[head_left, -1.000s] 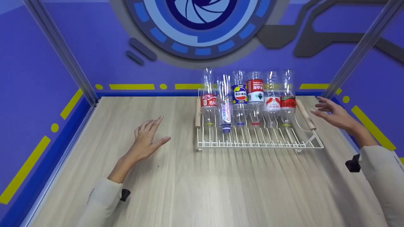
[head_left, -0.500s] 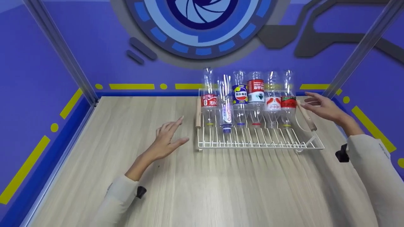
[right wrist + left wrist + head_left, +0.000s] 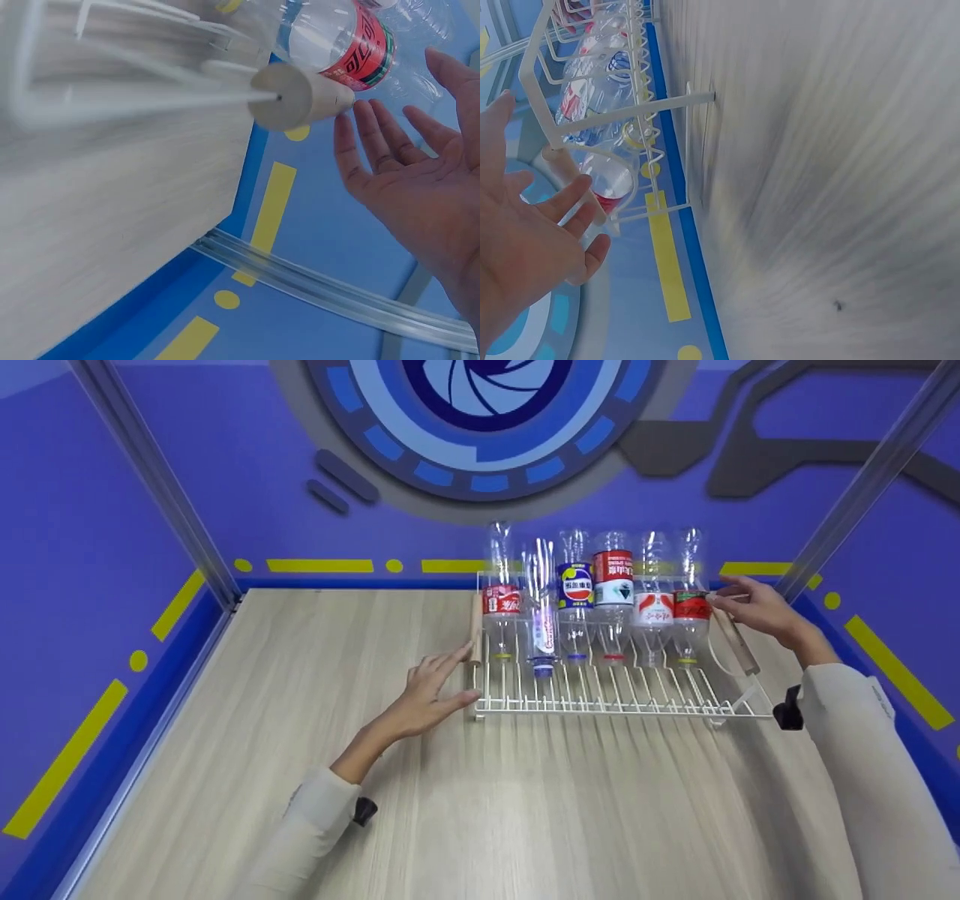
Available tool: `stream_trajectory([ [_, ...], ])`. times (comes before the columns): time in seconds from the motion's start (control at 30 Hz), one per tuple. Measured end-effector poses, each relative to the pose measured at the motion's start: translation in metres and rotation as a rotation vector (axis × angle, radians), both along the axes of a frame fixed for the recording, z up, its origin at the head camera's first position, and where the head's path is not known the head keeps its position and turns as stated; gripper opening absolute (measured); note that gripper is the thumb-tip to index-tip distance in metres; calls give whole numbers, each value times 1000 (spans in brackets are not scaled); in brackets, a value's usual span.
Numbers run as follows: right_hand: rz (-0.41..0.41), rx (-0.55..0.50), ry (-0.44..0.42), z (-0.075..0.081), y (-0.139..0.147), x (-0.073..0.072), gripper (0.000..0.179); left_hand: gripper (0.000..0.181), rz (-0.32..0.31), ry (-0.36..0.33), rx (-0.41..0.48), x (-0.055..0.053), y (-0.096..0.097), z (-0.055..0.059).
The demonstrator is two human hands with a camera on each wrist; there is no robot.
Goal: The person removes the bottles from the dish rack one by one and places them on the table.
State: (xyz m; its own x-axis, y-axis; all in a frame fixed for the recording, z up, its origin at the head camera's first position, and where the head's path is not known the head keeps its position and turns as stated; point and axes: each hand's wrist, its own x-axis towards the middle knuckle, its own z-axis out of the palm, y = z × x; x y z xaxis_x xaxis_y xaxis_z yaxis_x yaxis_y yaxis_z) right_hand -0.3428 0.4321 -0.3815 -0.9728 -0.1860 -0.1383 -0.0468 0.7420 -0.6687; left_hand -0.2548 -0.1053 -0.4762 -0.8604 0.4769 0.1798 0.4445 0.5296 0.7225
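Note:
A white wire rack (image 3: 600, 710) with wooden side handles stands at the back of the table. Clear plastic bottles lie in it, caps toward me, among them a red-labelled bottle (image 3: 691, 606) at the right end and another red-labelled bottle (image 3: 501, 600) at the left. My left hand (image 3: 426, 701) reaches to the left handle (image 3: 476, 619), fingers loosely extended at it; contact is hard to tell. At the upper end of the right handle (image 3: 330, 97) is my right hand (image 3: 765, 609), its fingers slightly bent beside the wood, near the rightmost bottle. Neither hand grips anything.
A blue-purple printed wall (image 3: 262, 510) rises right behind the rack. Metal posts (image 3: 161, 480) stand at the back corners. The wooden tabletop (image 3: 480, 810) stretches in front of the rack and to its left.
My left hand has moved right and slightly forward, up to the rack's left handle. The right hand has moved left to the right handle. Rack and bottles stay in place.

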Motion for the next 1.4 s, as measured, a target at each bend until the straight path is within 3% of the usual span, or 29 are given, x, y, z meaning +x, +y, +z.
stream_trajectory([
  [0.2, -26, -11, -92, 0, -6, -7, 87, 80, -1, -46, 0, 1, 4, -2],
  [0.57, -26, 40, -123, -1, -12, -15, 90, 78, -2, -81, 27, 1, 6, -6],
  [0.77, -31, 72, -121, -2, -16, -19, 95, 77, 1, -102, 51, 0, 5, -8],
  [1.13, -76, 128, -39, -5, -30, -23, 105, 77, -7, -140, 68, -2, 5, -9],
  [1.4, -109, 93, -52, -9, -31, -25, 106, 77, -6, -135, 84, -2, 6, -12],
])
